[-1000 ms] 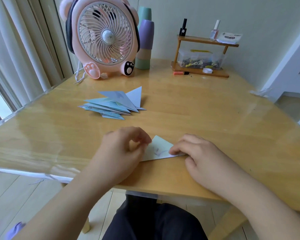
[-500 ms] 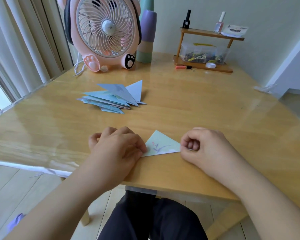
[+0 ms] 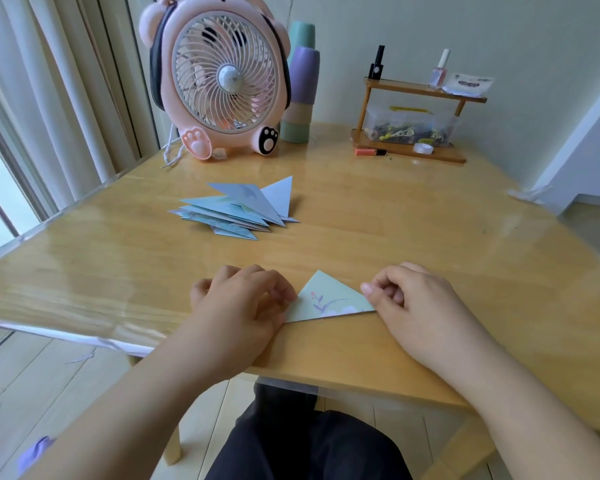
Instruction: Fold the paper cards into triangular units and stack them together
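Observation:
A pale green paper card [image 3: 329, 299] folded into a triangle, with a small flower print, lies flat near the table's front edge. My left hand [image 3: 243, 303] rests on the table, its bent fingertips pressing down the card's left corner and its thumb out to the left. My right hand [image 3: 413, 306] is curled into a loose fist, its thumb tip touching the card's right corner. A stack of several folded blue triangular units [image 3: 243, 209] lies fanned out further back, left of centre.
A pink animal-shaped desk fan [image 3: 219, 81] stands at the back with stacked cups [image 3: 300, 98] beside it. A small wooden shelf [image 3: 413, 147] with bottles and a clear box sits at the back right. The wooden table [image 3: 430, 237] has a glossy cover.
The camera has moved nearer. My right thumb now touches the card's right corner, where before the fist sat beside it. My left hand stays on the left corner.

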`<state>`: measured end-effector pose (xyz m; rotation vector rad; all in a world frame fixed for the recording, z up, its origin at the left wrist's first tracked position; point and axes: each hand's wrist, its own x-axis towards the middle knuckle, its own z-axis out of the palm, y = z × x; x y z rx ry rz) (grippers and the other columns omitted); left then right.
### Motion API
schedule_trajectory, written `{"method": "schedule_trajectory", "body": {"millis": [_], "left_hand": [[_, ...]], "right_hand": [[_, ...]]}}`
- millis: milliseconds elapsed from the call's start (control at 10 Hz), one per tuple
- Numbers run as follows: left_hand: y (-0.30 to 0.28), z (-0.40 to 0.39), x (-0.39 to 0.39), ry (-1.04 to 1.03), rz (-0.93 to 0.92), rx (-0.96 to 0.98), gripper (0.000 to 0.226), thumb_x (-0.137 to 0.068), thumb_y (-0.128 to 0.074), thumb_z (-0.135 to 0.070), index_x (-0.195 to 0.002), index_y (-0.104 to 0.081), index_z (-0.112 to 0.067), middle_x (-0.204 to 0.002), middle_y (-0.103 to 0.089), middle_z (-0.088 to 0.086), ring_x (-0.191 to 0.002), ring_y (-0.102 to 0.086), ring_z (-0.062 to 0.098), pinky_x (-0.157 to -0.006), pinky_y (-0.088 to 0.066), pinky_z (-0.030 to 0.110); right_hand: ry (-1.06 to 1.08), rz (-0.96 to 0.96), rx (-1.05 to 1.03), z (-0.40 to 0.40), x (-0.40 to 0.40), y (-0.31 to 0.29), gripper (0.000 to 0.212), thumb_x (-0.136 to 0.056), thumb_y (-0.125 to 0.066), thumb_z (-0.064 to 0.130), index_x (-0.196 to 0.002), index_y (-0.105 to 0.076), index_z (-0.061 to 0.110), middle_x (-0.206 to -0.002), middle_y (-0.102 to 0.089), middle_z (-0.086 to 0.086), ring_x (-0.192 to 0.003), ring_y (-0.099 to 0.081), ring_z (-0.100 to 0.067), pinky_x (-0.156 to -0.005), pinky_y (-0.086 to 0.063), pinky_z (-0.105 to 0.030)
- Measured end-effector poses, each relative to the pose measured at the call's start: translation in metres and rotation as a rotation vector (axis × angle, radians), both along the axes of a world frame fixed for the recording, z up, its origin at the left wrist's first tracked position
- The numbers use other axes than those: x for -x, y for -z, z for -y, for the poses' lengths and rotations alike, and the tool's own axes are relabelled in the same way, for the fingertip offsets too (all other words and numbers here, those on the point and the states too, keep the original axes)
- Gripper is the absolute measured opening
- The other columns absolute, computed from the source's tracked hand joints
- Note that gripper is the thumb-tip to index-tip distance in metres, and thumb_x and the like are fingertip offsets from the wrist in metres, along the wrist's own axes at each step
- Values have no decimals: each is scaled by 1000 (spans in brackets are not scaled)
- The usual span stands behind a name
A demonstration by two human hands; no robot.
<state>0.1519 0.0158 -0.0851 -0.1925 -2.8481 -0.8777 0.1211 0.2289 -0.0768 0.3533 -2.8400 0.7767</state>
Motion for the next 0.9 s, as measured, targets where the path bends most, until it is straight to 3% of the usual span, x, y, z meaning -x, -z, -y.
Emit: {"method": "schedule_trajectory", "body": {"millis": [100, 200, 300, 400, 500, 600, 800, 900], "left_hand": [[3, 2, -3, 6, -41, -4, 21, -92, -53, -28, -87, -45, -47, -99, -48, -27, -100, -31, 1, -93, -17, 26], [8, 4, -6, 31, -124, -35, 24, -91, -56, -27, -90, -44, -47, -96, -48, -28, -96, -35, -3, -93, -20, 25], [10, 8, -4, 53, -177, -164, 30, -86, -61, -18, -88, -48, -44, -93, -51, -25, -96, -47, -4, -86, -31, 17], [2, 22, 14, -46, -299, -282, 13, -82, -62, -26, -86, -56, -37, -86, -58, -19, -86, -54, 1, -69, -37, 8], [-8, 43, 43, -196, -397, -240, 9, -84, -61, -19, -88, -58, -27, -82, -58, -15, -75, -53, 4, -62, -38, 13], [-10, 60, 67, -271, -378, -177, 12, -86, -60, -14, -91, -57, -25, -83, -57, -11, -70, -53, -1, -61, -37, 26], [4, 77, 83, -283, -317, -99, 13, -85, -61, -13, -91, -58, -23, -84, -56, -11, -71, -55, 10, -62, -40, 28], [7, 78, 83, -284, -320, -124, 12, -85, -61, -11, -90, -60, -21, -81, -54, -12, -73, -56, 12, -65, -44, 31]], "right_hand": [[17, 76, -42, 10, 2, -1, 21, -86, -60, 40, -78, -58, 21, -83, -49, 12, -71, -44, 1, -58, -31, -9], [25, 144, -16, 12, 0, -7, 18, -84, -65, 35, -78, -57, 21, -73, -52, 11, -62, -44, -2, -51, -34, -12], [-47, 232, 245, 12, 4, -14, 12, -83, -69, 23, -79, -58, 21, -64, -60, 8, -55, -49, -5, -51, -37, -11], [-91, 244, 587, 22, 27, -21, 12, -84, -68, 10, -82, -58, 16, -55, -62, 7, -51, -52, -4, -55, -42, -13], [-72, 183, 723, 48, 66, -27, 9, -86, -66, 8, -84, -59, 13, -61, -64, 4, -53, -56, -4, -56, -46, -13], [-71, 203, 722, 82, 105, -22, 11, -86, -66, 8, -82, -58, 15, -64, -64, 1, -54, -55, -7, -56, -45, -16], [32, 49, 330, 102, 136, 3, 8, -82, -69, 20, -85, -64, 17, -73, -54, 10, -65, -49, -4, -53, -35, -5], [18, -46, 266, 98, 133, 3, 5, -84, -66, 24, -87, -63, 21, -87, -52, 9, -83, -49, -8, -62, -30, -14]]}}
